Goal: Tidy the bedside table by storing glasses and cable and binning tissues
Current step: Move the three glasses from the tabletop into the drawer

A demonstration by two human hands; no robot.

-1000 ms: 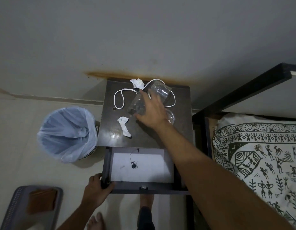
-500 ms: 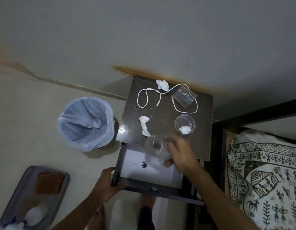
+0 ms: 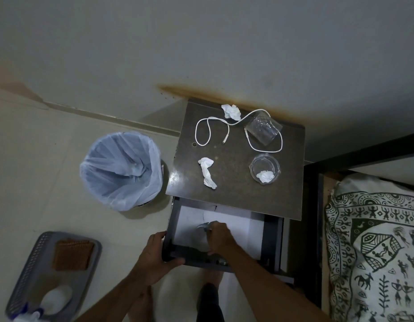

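Note:
My right hand [image 3: 218, 237] is down inside the open drawer [image 3: 268, 238], shut on a clear glass [image 3: 202, 231] that looks blurred. My left hand [image 3: 156, 256] grips the drawer's front left corner. On the dark bedside table [image 3: 234, 182] a second glass [image 3: 263, 131] lies on its side at the back right. A third glass [image 3: 264, 168] stands upright with a crumpled tissue [image 3: 266, 176] inside. A white cable [image 3: 211, 133] loops across the back. One tissue [image 3: 231, 112] sits at the back edge, another tissue [image 3: 207, 173] lies front left.
A bin [image 3: 121, 170] lined with a pale bag stands on the floor left of the table. A grey basket [image 3: 50, 275] with a brown item and a white bottle lies at the lower left. A bed with a patterned sheet [image 3: 375, 252] is at the right.
My right hand took a glass off the tabletop and carried it forward and down into the drawer. The left hand stayed on the drawer front. The view shifted left.

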